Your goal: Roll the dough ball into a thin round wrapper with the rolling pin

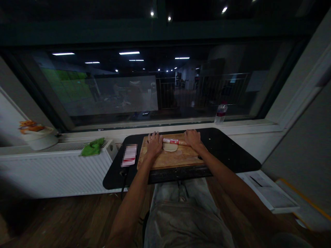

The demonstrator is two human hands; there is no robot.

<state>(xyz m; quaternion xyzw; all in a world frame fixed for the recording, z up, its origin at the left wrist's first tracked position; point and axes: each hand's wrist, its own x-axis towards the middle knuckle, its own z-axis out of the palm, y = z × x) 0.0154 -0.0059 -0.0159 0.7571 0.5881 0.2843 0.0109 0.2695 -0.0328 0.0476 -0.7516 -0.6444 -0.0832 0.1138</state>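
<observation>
A wooden board (pixel 176 159) lies on a small black table (pixel 227 151) in front of me. A pale piece of dough (pixel 170 147) sits on the board near its far edge. Across the dough lies a rolling pin (pixel 173 141) with a red and white wrapping. My left hand (pixel 154 143) rests flat on the pin's left end, fingers stretched out. On the pin's right end lies my right hand (pixel 192 137), fingers also extended over it.
A red and white packet (pixel 129 155) lies on the table's left part. A plastic bottle (pixel 220 113) stands on the window sill. A green cloth (pixel 93 146) lies on the white radiator, a white bowl (pixel 38 137) further left. Papers lie on the floor at right.
</observation>
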